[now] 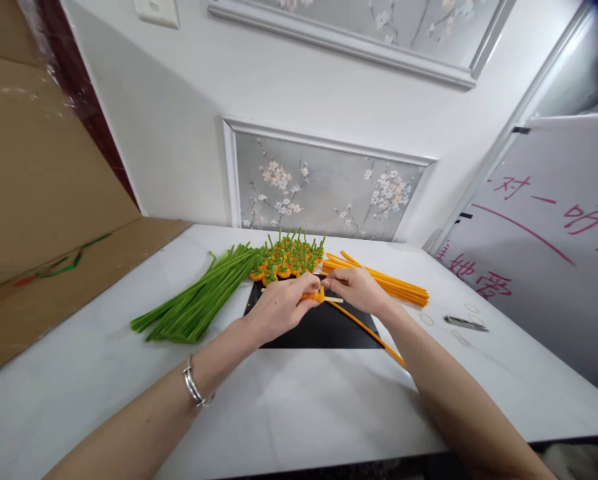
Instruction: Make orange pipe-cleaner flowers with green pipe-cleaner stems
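My left hand [285, 305] is closed around a pale thin stick [335, 300] wound with an orange pipe cleaner [321, 293]. Beside it, my right hand [355, 289] pinches at the wound part, its fingertips close to those of the left. A long orange strand [363, 327] trails from beneath the hands towards my right forearm. Under both hands lies a black mat [309, 331]. Just behind them stand several small orange pieces with green stems [291, 257], grouped together. The exact grip of the right fingertips is partly hidden.
A bundle of green pipe cleaners [199, 297] lies at the left, and a bundle of orange pipe cleaners [386, 280] at the right. Farther right are metal nail clippers [466, 323] and several rubber bands [427, 320]. A cardboard sheet [79, 267] borders the white table [279, 407].
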Tool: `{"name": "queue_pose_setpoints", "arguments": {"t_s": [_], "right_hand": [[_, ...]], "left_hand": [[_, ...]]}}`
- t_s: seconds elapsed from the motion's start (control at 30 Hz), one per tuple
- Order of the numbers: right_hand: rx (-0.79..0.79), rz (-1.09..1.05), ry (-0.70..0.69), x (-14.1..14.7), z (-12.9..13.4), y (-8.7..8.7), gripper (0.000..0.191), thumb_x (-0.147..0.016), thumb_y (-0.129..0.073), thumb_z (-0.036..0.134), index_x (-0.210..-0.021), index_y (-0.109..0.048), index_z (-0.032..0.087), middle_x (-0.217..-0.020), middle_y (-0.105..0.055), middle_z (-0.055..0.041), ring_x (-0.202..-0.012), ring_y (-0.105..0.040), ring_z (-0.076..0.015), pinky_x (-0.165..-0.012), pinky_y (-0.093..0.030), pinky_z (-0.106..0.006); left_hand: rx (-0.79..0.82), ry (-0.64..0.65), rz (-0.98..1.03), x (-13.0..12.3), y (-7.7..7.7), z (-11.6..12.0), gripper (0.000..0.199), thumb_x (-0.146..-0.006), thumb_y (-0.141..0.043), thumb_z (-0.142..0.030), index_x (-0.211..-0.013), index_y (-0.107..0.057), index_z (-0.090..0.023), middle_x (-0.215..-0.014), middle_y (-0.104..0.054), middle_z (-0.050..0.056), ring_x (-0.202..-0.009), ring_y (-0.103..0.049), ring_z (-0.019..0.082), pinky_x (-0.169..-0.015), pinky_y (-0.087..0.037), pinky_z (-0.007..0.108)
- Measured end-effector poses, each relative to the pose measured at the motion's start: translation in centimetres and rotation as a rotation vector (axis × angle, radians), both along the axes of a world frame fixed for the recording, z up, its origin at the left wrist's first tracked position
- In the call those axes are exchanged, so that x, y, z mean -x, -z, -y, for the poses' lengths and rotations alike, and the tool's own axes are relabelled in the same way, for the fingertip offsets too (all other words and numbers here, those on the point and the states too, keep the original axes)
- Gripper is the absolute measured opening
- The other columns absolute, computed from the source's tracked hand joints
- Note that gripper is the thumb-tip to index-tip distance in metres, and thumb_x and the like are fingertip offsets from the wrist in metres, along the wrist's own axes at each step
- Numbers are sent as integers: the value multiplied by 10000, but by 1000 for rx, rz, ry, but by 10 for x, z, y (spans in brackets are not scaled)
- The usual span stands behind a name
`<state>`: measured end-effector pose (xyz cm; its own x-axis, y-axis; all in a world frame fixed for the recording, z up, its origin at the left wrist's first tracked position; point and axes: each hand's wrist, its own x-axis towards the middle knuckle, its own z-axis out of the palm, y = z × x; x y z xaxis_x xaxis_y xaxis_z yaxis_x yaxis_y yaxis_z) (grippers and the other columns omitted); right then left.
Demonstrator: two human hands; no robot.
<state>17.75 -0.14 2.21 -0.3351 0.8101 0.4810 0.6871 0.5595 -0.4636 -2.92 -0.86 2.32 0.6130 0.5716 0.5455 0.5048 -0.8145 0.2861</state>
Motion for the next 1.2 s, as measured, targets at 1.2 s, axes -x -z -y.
{"name": "queue_pose_setpoints", "arguments": {"t_s": [1.2], "right_hand": [[-216,353,32,12,42,-27,239,-947,-448,306,-847,-650,225,-778,-669,-22,-711,-615,-151,-621,-391,-245]], "left_hand": [[-1,-167,54,7,2,-15,210,-876,-531,-201,-1017,-687,-216,-1021,-727,25,-912,-669,194,-827,-493,295]]}}
